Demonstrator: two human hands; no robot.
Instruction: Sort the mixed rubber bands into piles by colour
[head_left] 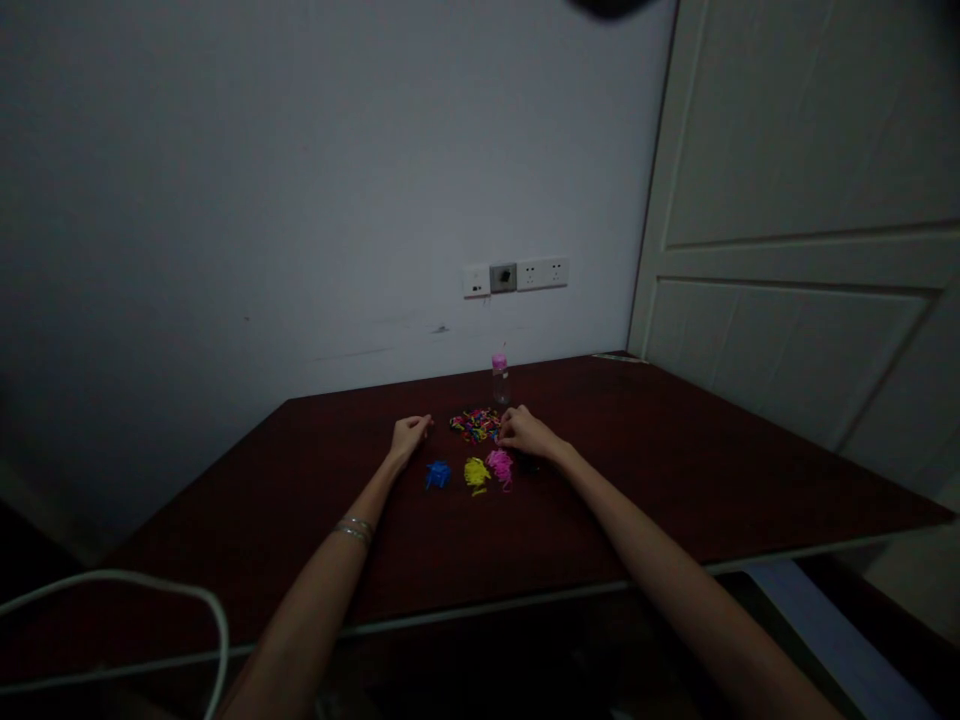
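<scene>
Fingers [510,430] of the right hand [529,434] bent and drawn close together, at the right edge of a mixed pile [475,425] of small coloured bands or strips; cannot tell whether a piece is pinched between them. Left hand [409,435] just left of that pile, apart from it, low over the table [675,470]; its fingers curled, tips close, contents not visible to me. Bracelet [355,529] on the left forearm.

Nearer the person, three sorted heaps in a row: blue heap [438,474] at left, yellow heap [475,472] in the middle, pink heap [499,464] at right, just beside the yellow. Something dark [529,464] under the right wrist, too dim to make out.

Behind the mixed pile, a clear bottle [501,386], upright, pink cap. Sockets [541,273] on the wall [337,200] beyond. White cable [150,578] at the table's near left corner. Light poor throughout.
</scene>
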